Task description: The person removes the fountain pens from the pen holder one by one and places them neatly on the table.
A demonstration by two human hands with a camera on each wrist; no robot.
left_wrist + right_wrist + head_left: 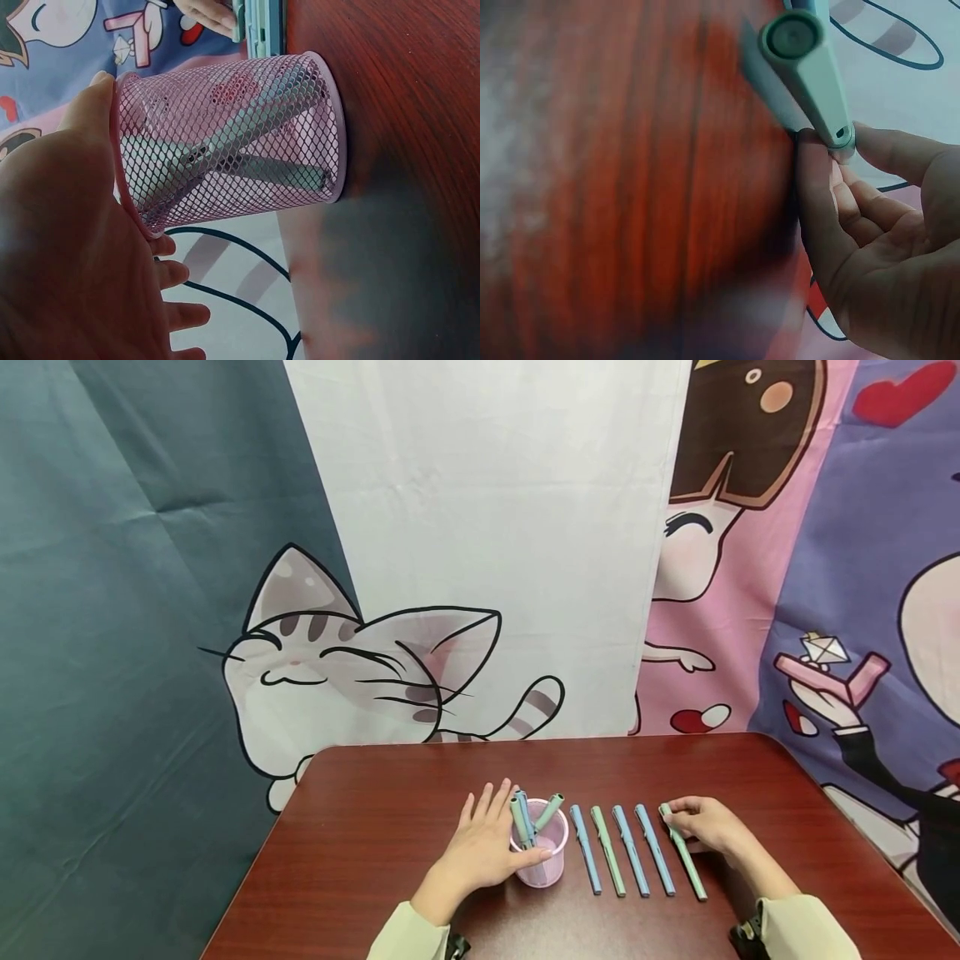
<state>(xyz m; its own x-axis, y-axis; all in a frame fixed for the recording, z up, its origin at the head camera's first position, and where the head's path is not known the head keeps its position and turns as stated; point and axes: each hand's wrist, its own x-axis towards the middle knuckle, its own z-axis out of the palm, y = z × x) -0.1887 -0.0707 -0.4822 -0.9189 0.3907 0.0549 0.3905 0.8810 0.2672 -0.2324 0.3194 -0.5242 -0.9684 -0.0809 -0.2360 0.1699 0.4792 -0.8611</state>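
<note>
A pink mesh pen cup (553, 865) stands upright on the table, with green and blue pens leaning inside it. My left hand (480, 853) rests against the cup's left side, fingers straight and spread, thumb along the near rim; the left wrist view shows the palm beside the mesh cup (225, 210). At the right end of a row of pens, my right hand (708, 827) pinches a green pen (688, 862) near its upper end. In the right wrist view, thumb and index finger grip this green pen (817, 90), whose round end faces the camera.
Left of the pinched pen lie a blue pen (655, 850), another blue pen (632, 852), a green pen (608, 852) and a blue pen (586, 850), roughly parallel. The reddish-brown table (360, 827) ends at a printed cloth backdrop (487, 527).
</note>
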